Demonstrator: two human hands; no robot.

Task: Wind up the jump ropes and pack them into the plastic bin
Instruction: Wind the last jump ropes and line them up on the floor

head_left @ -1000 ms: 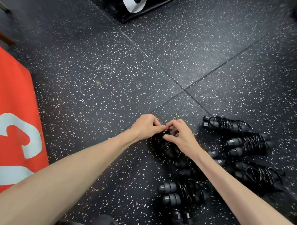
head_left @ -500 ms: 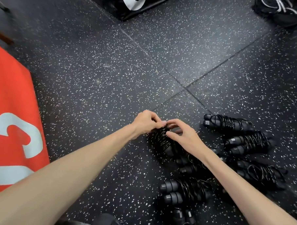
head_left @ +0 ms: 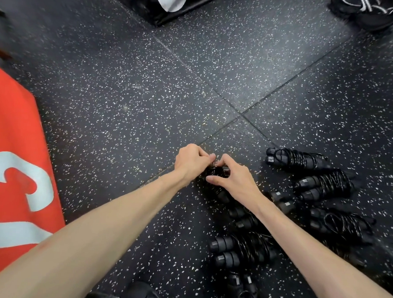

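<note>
Black rubber floor [head_left: 129,114], flecked white, under both outstretched bare forearms. Left hand [head_left: 191,161] curled, fingertips pinching the cord at the top of a wound jump rope [head_left: 214,172]. Right hand [head_left: 232,177] just beside it, index finger and thumb bent round the same bundle from the other side, fingers of the two hands nearly touching above it. Bundle resting on the floor, mostly hidden beneath both hands; handles of it not clearly made out.

Right of the right hand, three more wound ropes lying on the floor: top bundle [head_left: 296,159] with two handle caps pointing toward the hands, second bundle [head_left: 324,185] just below it, third bundle [head_left: 343,225] lower still, cord looser. Under the right forearm, another pair of handles [head_left: 244,218], partly covered by the arm. Nearer the body than the hands, a fifth bundle [head_left: 240,250] with two grey-capped handles side by side, and a further pair of handles [head_left: 241,286] at the bottom edge. All black, cords wrapped round paired handles.

Far left of the left hand, an orange-red pad [head_left: 13,141] with pale lettering. Beyond the hands, a black box [head_left: 156,9] with a white mark, and at the upper right a dark heap with white cords [head_left: 366,9], blurred. Plastic bin not made out anywhere.
</note>
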